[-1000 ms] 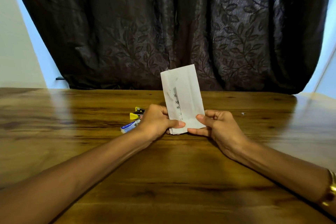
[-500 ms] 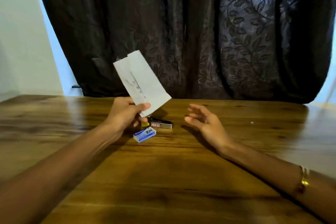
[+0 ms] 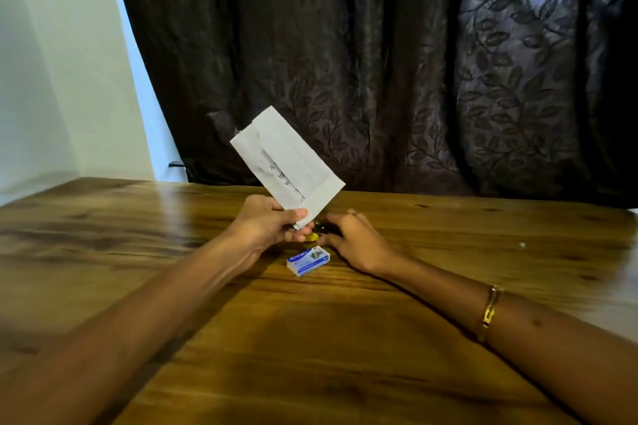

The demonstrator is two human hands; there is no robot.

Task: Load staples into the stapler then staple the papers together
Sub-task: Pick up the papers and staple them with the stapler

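Note:
My left hand (image 3: 266, 224) pinches the lower corner of the folded white papers (image 3: 290, 166) and holds them up, tilted left, above the table. Just under them lies the stapler (image 3: 318, 230), dark with a yellow end, mostly hidden. My right hand (image 3: 355, 241) lies over it with the fingers curled around its body. A small blue and white staple box (image 3: 308, 260) rests closed on the wood just in front of both hands.
The wooden table (image 3: 310, 338) stretches wide on all sides. A dark leaf-patterned curtain (image 3: 379, 62) hangs behind its far edge, with a pale wall (image 3: 51, 62) at the left. A tiny pale speck (image 3: 522, 245) lies at the right.
My right hand let go of the papers and moved left onto the stapler. My left hand swung the papers up and to the left, uncovering the stapler and box.

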